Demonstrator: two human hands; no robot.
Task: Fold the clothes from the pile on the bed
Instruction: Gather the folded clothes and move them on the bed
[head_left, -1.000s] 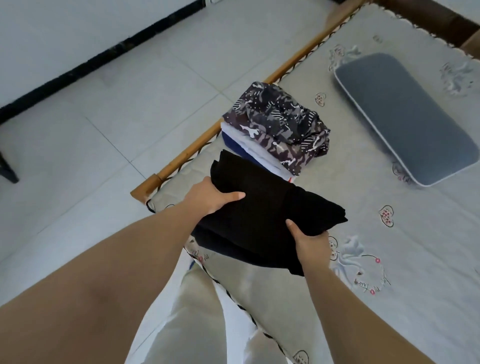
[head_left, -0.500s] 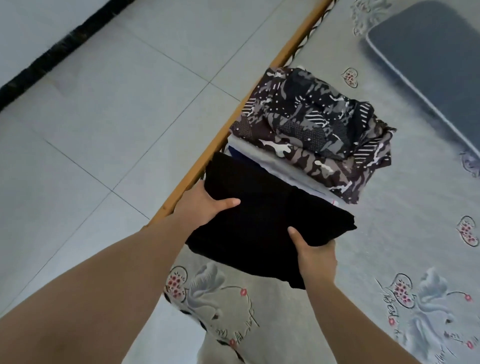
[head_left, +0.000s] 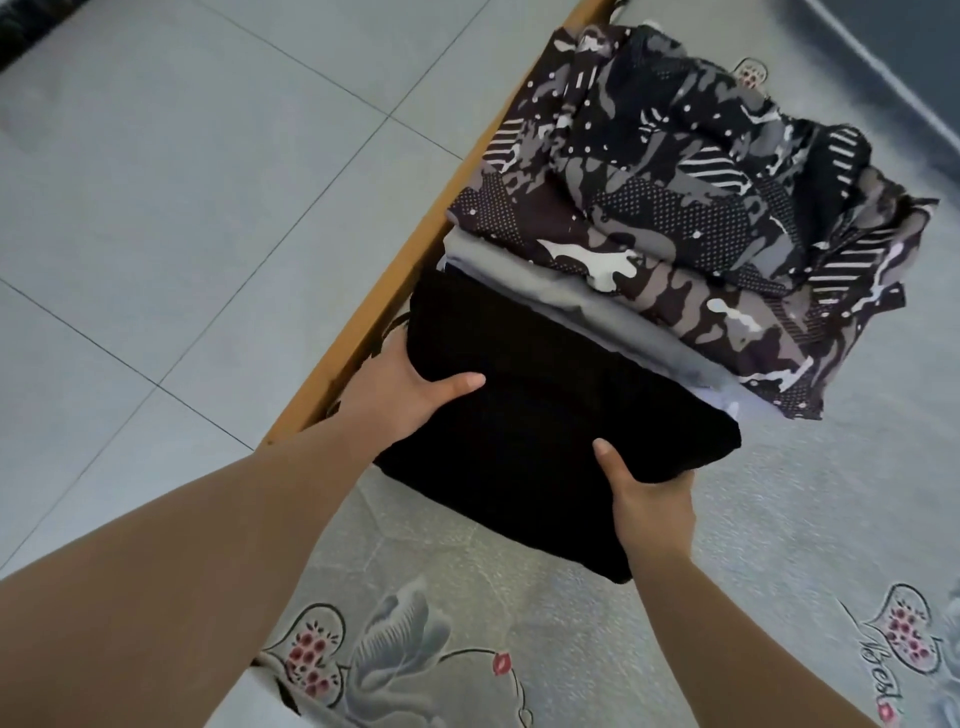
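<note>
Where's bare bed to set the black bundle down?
Bare sheet lies right of the black bundle, below the folded stack, and nearer, between the forearms. Crowded along the wooden rail: stack and bundle sit against it.

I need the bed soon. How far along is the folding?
Done: a folded stack sits by the bed's edge. In hand: left hand and right hand grip a folded black garment beside it. No unfolded pile is in view.
</note>
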